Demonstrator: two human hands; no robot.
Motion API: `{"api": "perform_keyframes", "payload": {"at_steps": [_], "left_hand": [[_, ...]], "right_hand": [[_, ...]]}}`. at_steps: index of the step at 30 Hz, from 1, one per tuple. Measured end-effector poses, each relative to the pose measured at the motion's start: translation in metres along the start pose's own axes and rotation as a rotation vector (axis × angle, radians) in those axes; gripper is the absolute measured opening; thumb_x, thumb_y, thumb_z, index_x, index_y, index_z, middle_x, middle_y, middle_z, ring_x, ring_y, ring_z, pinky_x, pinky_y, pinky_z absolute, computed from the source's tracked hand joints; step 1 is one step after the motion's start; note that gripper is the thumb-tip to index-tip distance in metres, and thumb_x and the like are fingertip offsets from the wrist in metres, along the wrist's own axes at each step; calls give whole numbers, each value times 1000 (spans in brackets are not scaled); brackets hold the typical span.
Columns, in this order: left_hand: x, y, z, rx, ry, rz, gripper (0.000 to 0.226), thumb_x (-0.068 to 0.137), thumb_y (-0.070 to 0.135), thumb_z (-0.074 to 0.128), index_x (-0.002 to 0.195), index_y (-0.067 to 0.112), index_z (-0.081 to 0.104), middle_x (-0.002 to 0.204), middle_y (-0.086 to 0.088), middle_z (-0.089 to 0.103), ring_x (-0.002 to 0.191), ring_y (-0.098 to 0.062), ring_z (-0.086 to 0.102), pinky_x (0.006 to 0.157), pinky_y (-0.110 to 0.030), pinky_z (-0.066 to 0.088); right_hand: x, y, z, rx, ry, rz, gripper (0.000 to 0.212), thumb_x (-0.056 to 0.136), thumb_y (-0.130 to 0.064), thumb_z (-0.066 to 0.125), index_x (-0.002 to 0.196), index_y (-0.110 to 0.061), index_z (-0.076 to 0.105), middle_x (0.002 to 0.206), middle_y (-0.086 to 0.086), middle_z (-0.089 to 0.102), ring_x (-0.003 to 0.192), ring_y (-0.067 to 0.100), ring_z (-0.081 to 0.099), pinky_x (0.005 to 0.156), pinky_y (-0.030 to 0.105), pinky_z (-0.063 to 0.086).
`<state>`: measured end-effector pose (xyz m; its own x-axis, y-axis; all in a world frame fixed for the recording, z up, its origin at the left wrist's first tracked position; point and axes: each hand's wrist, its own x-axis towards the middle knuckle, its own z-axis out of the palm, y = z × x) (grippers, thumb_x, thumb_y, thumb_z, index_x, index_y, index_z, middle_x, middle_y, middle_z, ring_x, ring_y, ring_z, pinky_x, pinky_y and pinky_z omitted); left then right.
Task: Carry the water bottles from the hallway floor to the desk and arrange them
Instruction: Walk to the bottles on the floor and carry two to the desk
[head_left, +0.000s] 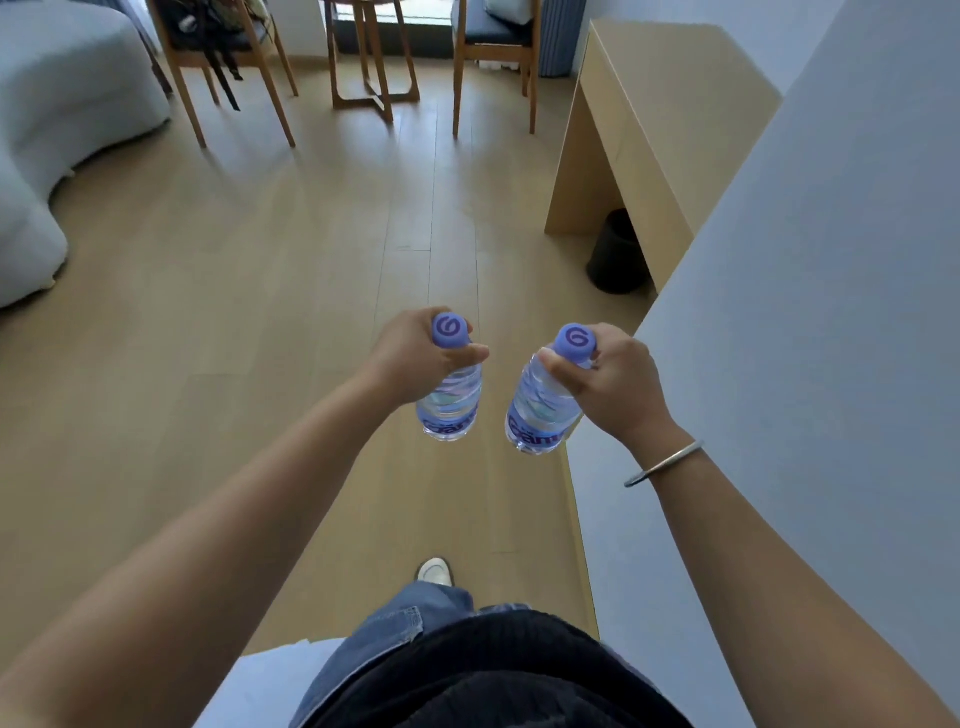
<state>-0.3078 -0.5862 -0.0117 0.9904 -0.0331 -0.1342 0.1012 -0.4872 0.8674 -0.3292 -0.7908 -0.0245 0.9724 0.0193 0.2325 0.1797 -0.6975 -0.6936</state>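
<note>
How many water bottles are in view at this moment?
2. One bottle hangs from the left hand, gripped at the neck; the other bottle hangs likewise from the right hand. Both are above the floor. Others may lie outside the view.

Hotel-like room, bed (62, 104), desk (649, 114), wooden chairs (493, 62)

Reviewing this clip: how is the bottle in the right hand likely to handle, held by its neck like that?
The right bottle looks full of water, so probably heavy for its size. The right hand grips it just under the cap, so it may swing while carried. Its thin, ribbed clear plastic would likely flex if squeezed, and the tall narrow shape could tip when set down.
</note>
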Motion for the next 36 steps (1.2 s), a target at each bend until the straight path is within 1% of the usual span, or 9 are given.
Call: {"api": "perform_keyframes", "payload": {"at_steps": [2, 5, 10, 14, 16, 21, 26, 32, 36], "left_hand": [[32, 3, -14, 19, -19, 17, 34, 73, 23, 78, 91, -2, 63, 82, -13, 64, 74, -20, 56, 82, -44, 53], [77, 3, -29, 25, -27, 18, 33, 73, 24, 78, 92, 1, 63, 88, -17, 67, 76, -20, 58, 82, -43, 53], [150, 0, -39, 9, -34, -4, 30, 73, 24, 78, 90, 3, 64, 81, -8, 63, 73, -19, 57, 80, -42, 54], [214, 3, -38, 33, -73, 5, 32, 73, 24, 78, 86, -1, 63, 81, -16, 65, 73, -21, 57, 80, -47, 53], [251, 7, -36, 42, -82, 1, 32, 73, 25, 78, 86, 0, 62, 77, -11, 63, 71, -19, 56, 79, -46, 54], [347, 27, -28, 15, -66, -22, 26, 73, 24, 78, 87, 7, 65, 77, -2, 63, 72, -16, 58, 74, -35, 54], [436, 53, -23, 26, -42, -13, 27, 75, 25, 77, 92, 7, 65, 82, -4, 64, 73, -16, 58, 67, -26, 49], [527, 72, -18, -12, -33, -33, 27, 74, 25, 77, 93, 8, 66, 82, -3, 63, 74, -16, 57, 73, -31, 51], [593, 74, -18, -48, -72, -39, 21, 74, 23, 77, 88, 12, 65, 76, 0, 61, 71, -14, 57, 67, -24, 50]], "right_hand": [[30, -4, 10, 11, 16, 9, 32, 83, -35, 65, 84, -2, 64, 74, 11, 61, 68, 25, 56, 61, 35, 49], [72, -5, 23, 12, 30, 20, 32, 83, -34, 64, 83, -2, 64, 71, 10, 58, 68, 26, 56, 62, 39, 51], [139, 6, 41, 10, 31, 53, 32, 83, -36, 65, 76, -4, 62, 66, 6, 55, 65, 25, 54, 59, 36, 46], [200, 24, 51, 11, 42, 65, 34, 82, -36, 65, 74, -4, 62, 67, 10, 58, 65, 27, 55, 58, 36, 46], [235, 36, 55, 9, 48, 73, 33, 82, -37, 65, 73, -5, 62, 69, 11, 59, 66, 27, 55, 59, 37, 46], [335, 63, 59, 0, 26, 85, 34, 81, -38, 66, 74, -5, 61, 74, 11, 60, 70, 27, 55, 63, 41, 48], [428, 88, 54, 0, 20, 60, 33, 82, -36, 66, 76, -4, 62, 75, 12, 60, 70, 28, 56, 63, 43, 49], [518, 113, 53, -28, 14, 60, 31, 81, -37, 66, 70, -10, 56, 71, 8, 55, 65, 22, 51, 57, 31, 41], [574, 128, 60, -54, 22, 79, 35, 83, -37, 65, 69, -5, 57, 65, 8, 53, 59, 18, 47, 50, 23, 35]]}}
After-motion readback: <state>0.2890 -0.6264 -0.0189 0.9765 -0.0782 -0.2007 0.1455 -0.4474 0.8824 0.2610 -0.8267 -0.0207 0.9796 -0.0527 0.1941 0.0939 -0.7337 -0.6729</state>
